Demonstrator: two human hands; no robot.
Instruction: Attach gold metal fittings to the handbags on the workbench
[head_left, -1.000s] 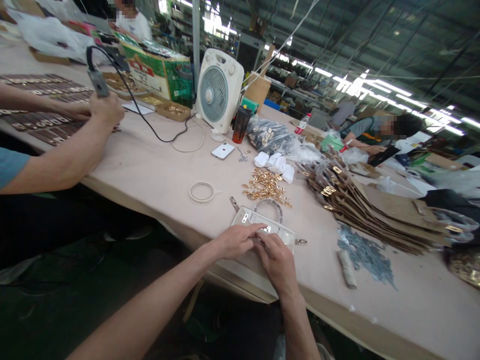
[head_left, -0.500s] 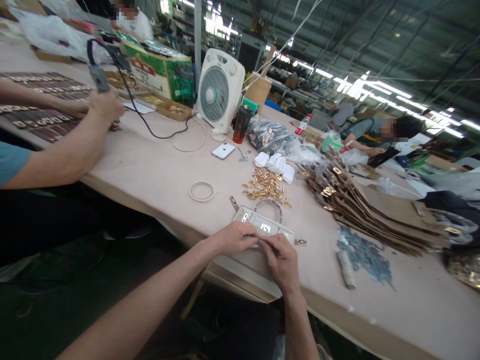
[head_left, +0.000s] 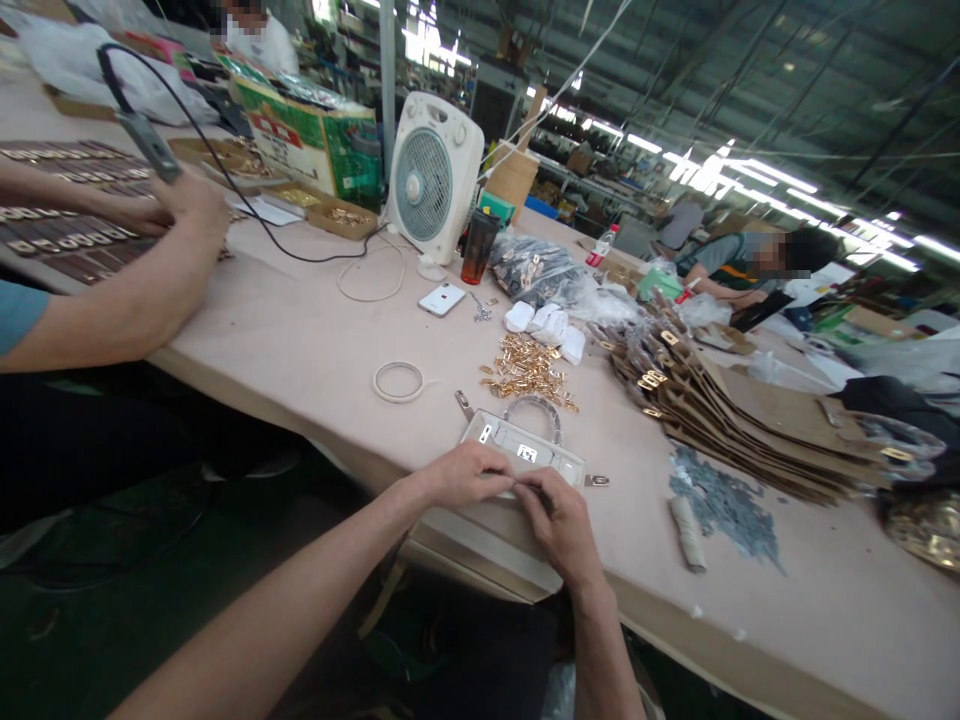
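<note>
A cream handbag lies at the table's front edge, its body hanging towards my lap. Its plastic-wrapped handle points away from me, and metal fittings show on its upper part. Over the bag, the fingertips of my left hand and my right hand meet in a pinch. Whatever is between them is too small or too hidden to make out. Just beyond the handle lies a pile of small gold metal fittings.
On the left, a co-worker's hand grips a corded tool above rows of brown straps. A fan, a phone and a tape roll occupy the table. Stacked brown pieces and grey scraps lie right.
My hands stay pinched together over the bag with hardly any movement. The co-worker's tool has tilted over to the left, and the whole view has shifted slightly.
</note>
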